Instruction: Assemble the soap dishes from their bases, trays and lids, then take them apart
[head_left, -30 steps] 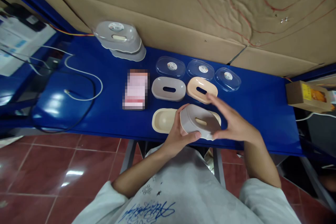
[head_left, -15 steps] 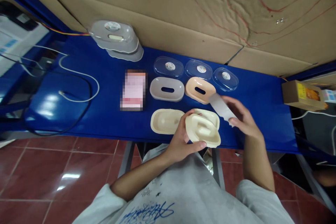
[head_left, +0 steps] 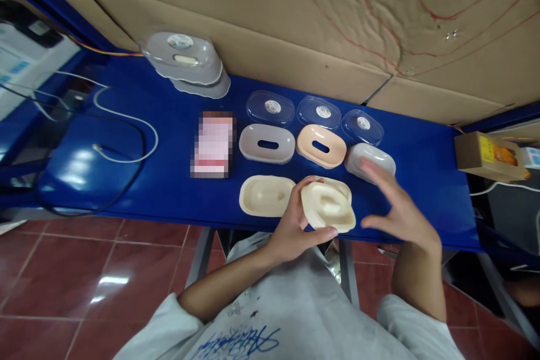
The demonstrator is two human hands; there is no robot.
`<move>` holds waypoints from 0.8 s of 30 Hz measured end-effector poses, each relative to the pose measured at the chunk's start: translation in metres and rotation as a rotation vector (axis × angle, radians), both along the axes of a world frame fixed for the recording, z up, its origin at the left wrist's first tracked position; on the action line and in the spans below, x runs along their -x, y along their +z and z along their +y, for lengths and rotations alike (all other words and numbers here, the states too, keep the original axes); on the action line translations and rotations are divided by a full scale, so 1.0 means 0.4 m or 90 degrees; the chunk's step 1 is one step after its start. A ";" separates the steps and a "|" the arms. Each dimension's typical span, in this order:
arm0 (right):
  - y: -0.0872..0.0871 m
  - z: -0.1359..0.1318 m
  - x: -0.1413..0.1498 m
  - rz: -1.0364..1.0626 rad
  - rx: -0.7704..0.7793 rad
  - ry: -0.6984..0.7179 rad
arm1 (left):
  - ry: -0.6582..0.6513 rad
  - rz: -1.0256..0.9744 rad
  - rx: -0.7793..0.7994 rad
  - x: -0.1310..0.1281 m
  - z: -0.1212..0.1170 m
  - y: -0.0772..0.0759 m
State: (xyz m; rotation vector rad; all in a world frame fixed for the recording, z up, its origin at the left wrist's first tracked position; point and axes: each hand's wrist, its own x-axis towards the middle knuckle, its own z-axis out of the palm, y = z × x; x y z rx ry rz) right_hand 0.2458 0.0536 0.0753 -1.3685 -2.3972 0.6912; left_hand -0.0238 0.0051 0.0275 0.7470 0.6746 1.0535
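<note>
My left hand is closed around a cream oval plastic tray, held tilted above the table's front edge. Behind it, partly hidden, lies another cream tray. One more cream tray rests to the left of my hand. My right hand is slightly blurred, its fingers spread with nothing in them, just in front of a white oval piece on the table. Along the same row sit a peach slotted tray and a grey slotted tray.
Three clear lids with round labels line the back. Stacked covered containers stand at the back left. A pixelated pink item lies beside the grey tray. Cables run over the left side of the blue table. A cardboard box is at right.
The white piece went from my right hand onto the table, right of the peach tray. My right hand has opened and drawn back a little. My left hand still holds its cream tray.
</note>
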 end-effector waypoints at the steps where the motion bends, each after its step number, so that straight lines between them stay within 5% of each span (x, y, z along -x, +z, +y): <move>1: 0.010 -0.023 0.029 0.010 0.024 0.043 | -0.002 0.005 -0.007 -0.007 0.001 0.004; 3: 0.018 -0.060 0.067 0.026 0.046 0.081 | -0.032 0.028 -0.044 -0.019 0.008 0.012; 6: 0.010 -0.095 0.049 0.037 0.009 0.009 | -0.082 0.150 -0.215 -0.020 0.039 0.024; 10: -0.019 -0.138 -0.064 -0.061 -0.043 -0.143 | -0.014 0.628 -0.530 0.002 0.123 0.031; 14: -0.073 -0.175 -0.143 -0.139 -0.010 -0.167 | 0.012 0.927 -0.619 0.003 0.182 0.018; 20: -0.131 -0.177 -0.159 -0.163 0.043 -0.179 | -0.032 0.913 -0.640 -0.010 0.170 0.014; 24: -0.113 -0.182 -0.151 -0.159 0.017 -0.184 | -0.001 0.751 -0.558 0.073 0.112 0.034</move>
